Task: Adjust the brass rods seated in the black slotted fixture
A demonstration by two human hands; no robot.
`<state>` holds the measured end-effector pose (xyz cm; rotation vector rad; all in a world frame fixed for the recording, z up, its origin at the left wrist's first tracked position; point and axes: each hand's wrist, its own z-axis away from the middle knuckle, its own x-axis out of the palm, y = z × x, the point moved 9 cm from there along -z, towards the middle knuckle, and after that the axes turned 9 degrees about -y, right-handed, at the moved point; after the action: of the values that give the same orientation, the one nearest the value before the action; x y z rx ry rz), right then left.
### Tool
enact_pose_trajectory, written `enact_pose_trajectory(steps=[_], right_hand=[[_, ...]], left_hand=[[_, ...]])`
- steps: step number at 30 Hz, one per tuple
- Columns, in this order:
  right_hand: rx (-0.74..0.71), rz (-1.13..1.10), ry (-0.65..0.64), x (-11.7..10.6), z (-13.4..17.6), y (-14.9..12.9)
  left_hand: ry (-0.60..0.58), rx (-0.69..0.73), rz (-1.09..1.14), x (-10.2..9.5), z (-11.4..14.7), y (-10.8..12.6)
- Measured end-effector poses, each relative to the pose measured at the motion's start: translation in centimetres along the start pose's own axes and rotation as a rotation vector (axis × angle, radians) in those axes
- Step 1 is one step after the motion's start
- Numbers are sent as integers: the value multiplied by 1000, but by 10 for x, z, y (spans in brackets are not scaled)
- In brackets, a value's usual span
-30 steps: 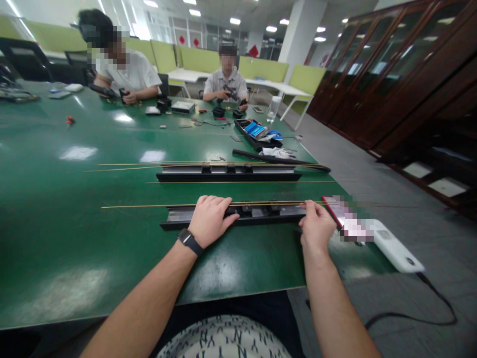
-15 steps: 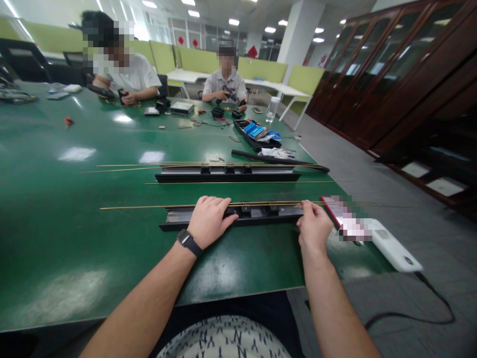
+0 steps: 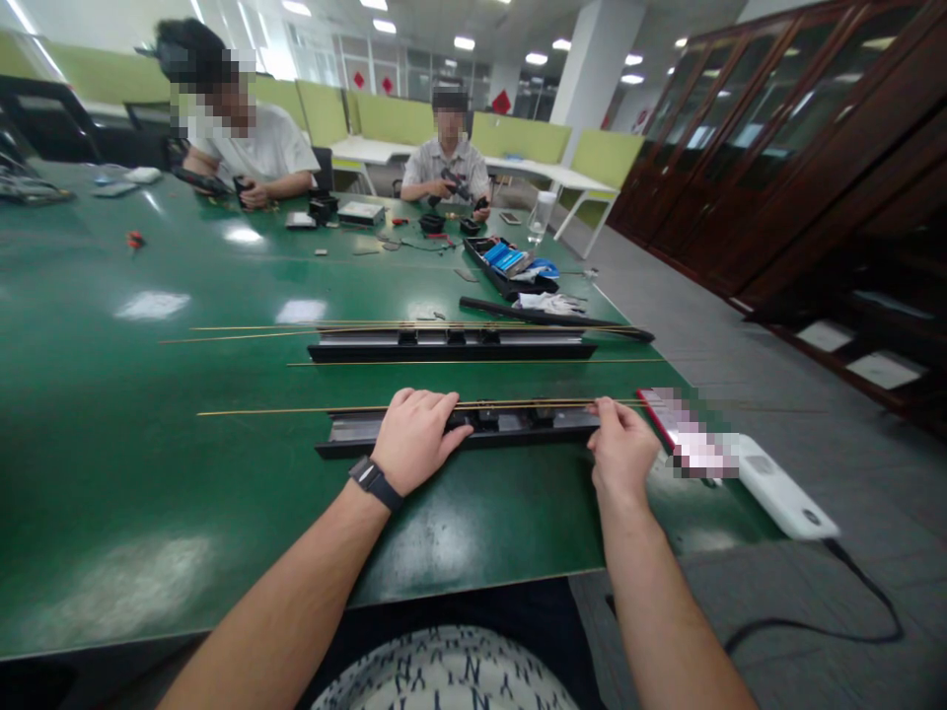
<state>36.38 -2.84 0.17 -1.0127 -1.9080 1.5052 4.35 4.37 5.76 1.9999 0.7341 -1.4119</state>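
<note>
A black channel-shaped rail (image 3: pixel 355 434) with a silvery inside and black blocks lies across the green table in front of me. My left hand (image 3: pixel 418 431) is wrapped over its middle, thumb on the near side by a block. Thin brass-coloured rods (image 3: pixel 266 411) run along the rail's far side and stick out past both ends. At the rail's right end, my right hand (image 3: pixel 625 449) pinches a rod between thumb and fingertips. Its fingertips partly hide the grip. A second rail (image 3: pixel 444 351), with blocks and rods on it, lies parallel farther back.
A loose rod (image 3: pixel 355 364) lies between the rails. On the right are a red-edged phone (image 3: pixel 666 424) and a white device (image 3: pixel 788 488) with a cable. Behind are a black bar (image 3: pixel 547 316), gloves (image 3: pixel 551 303) and a tool tray (image 3: pixel 510 271). Two people sit opposite.
My right hand has shifted very slightly left along the rail's end. My left hand and the rail have stayed in place.
</note>
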Motion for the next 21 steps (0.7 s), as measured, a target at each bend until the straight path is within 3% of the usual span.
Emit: enact_pose_trajectory(steps=[13, 21], right_hand=[[2, 5, -177, 20, 13, -16], [2, 6, -99, 11, 8, -11]], left_hand=[[0, -12, 6, 1, 1, -1], [-11, -21, 16, 3, 1, -3]])
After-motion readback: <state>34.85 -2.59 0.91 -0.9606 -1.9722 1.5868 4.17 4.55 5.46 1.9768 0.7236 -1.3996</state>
